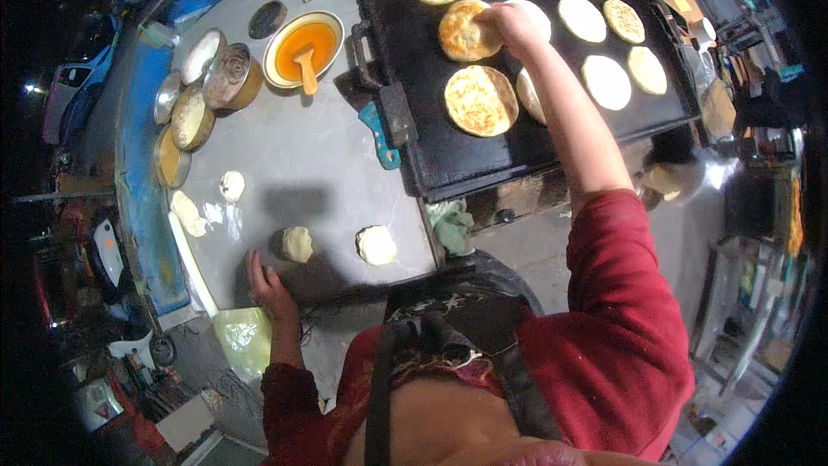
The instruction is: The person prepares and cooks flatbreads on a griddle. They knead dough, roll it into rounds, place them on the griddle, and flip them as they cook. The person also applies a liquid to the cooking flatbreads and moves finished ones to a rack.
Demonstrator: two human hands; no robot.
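With the fingers of my right hand I pinch the right edge of a browned flatbread on the black griddle. Below it lies another browned flatbread; one more, partly hidden by my forearm, is beside that. Several paler rounds, such as a white flatbread, cover the rest of the hot plate. My left hand is at the near edge of the grey worktop, fingers stretched out and holding nothing. Nearest to it is a dough ball, with a second dough ball farther right.
A bowl of orange liquid with a wooden spatula stands left of the griddle. Several metal bowls and tins line the worktop's left edge. A teal-handled tool lies against the griddle. A pale green bag hangs by my left arm.
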